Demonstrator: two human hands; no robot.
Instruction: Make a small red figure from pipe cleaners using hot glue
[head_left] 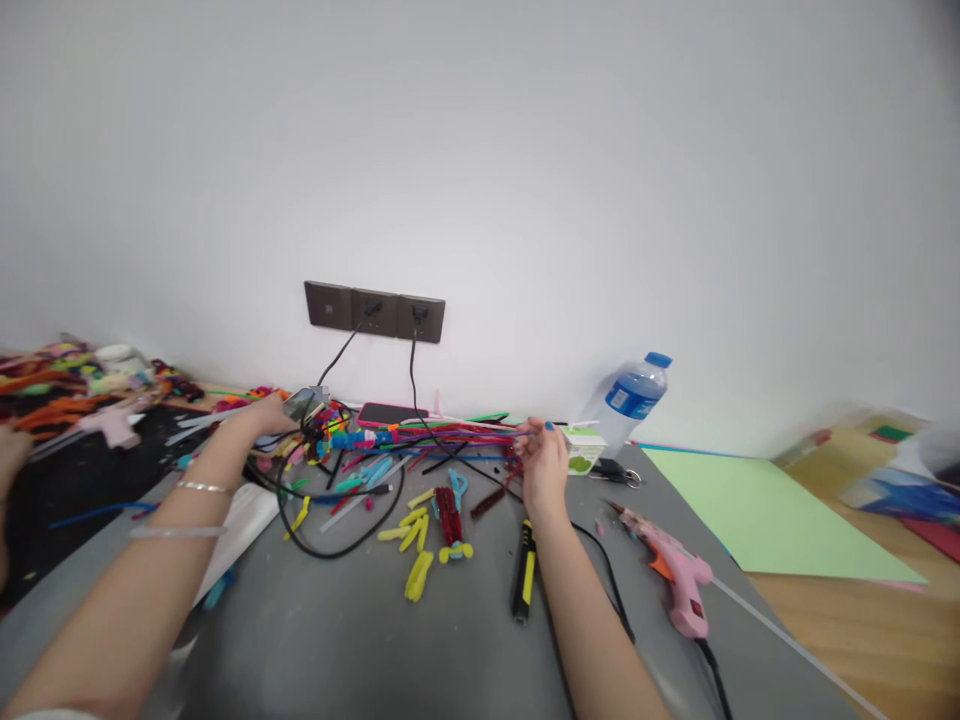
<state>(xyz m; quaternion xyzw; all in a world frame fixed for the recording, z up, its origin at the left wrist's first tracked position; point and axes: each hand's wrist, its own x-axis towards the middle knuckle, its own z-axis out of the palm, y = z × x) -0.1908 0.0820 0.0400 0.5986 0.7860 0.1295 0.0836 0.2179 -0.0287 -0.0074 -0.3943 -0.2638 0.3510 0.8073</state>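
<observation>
Pale, plain wall rises behind the grey tabletop point(322, 640), and a dark socket panel point(375, 312) with two plugs sits on it, above and between your hands. Your left hand point(264, 415) reaches to the far edge of the clutter, its fingers at a flat, partly blurred object point(304, 402); you cannot tell from this view whether they grip it. Your right hand point(545, 465) has its fingers bent and drawn narrow at the near ends of a bundle of coloured pipe cleaners point(465, 434), though whether they pinch any is unclear. That bundle stretches between your two hands, with a phone point(390, 413) lying just behind it. Nearer you, between your forearms, are yellow pieces point(417, 575), a dark red wound piece point(448, 515) and a looped black cable point(322, 555). Just left of your right forearm lies a black-and-yellow cutter point(523, 575). Beyond your right hand are a green-and-white box point(586, 450) and a tilted water bottle point(637, 392); to its right, a pink glue gun point(682, 580) and green paper point(780, 520). Well left of your left hand, another person's hand point(11, 460) shows.
</observation>
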